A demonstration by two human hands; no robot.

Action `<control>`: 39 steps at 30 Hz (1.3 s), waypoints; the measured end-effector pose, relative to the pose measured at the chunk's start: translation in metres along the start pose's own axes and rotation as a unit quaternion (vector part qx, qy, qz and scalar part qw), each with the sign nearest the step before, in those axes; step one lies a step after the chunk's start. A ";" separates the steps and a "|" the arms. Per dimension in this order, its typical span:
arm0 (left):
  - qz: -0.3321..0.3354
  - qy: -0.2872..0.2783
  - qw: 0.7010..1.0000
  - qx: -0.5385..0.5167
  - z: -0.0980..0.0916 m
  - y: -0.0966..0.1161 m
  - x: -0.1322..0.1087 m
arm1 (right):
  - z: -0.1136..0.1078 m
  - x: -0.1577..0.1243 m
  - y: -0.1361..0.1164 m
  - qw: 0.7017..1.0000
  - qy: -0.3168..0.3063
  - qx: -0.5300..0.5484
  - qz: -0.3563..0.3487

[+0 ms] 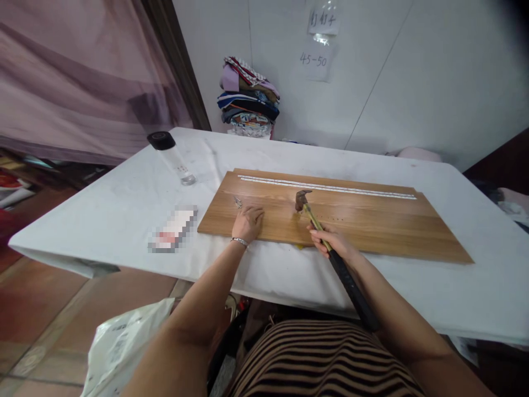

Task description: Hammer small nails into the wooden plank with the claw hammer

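My right hand [332,241] grips a claw hammer [349,284] near the top of its handle. The rusty head is over the wooden board [384,226], and the black grip slants back toward my body. My left hand [248,222], with a bracelet at the wrist, rests on the left part of the board, its fingers stretched out to the right and held close together. Just beyond it lie several small nails [238,202]. A row of small dark marks or nails runs along the board to the right of the hammer head.
Two white measuring strips [330,187] run along the board's far side. On the white-covered table [103,220], left of the board, are a clear bottle [176,160] with a black lid and a blurred-out flat item [173,230]. Folded clothes [249,99] are stacked behind, by the wall.
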State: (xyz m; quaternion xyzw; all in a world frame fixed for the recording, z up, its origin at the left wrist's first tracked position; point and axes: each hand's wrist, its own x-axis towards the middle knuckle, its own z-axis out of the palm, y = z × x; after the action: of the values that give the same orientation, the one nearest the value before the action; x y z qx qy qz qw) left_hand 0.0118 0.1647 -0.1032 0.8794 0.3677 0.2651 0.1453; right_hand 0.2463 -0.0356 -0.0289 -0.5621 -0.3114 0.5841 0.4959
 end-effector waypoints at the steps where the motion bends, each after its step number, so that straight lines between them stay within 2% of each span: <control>1: -0.004 -0.001 1.000 0.001 -0.001 0.001 0.000 | 0.000 0.000 0.000 1.000 0.000 -0.004 0.005; 11: -0.034 -0.008 0.999 0.009 -0.009 0.016 -0.002 | 0.001 -0.004 -0.006 1.000 0.003 -0.016 0.015; 39: -0.040 0.002 0.999 0.008 -0.008 0.018 -0.001 | -0.001 0.001 -0.007 1.000 -0.008 -0.012 0.005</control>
State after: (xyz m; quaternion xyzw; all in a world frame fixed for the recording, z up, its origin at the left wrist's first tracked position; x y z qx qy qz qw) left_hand 0.0169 0.1521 -0.0891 0.8646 0.4052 0.2577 0.1478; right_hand 0.2492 -0.0329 -0.0233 -0.5651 -0.3194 0.5873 0.4834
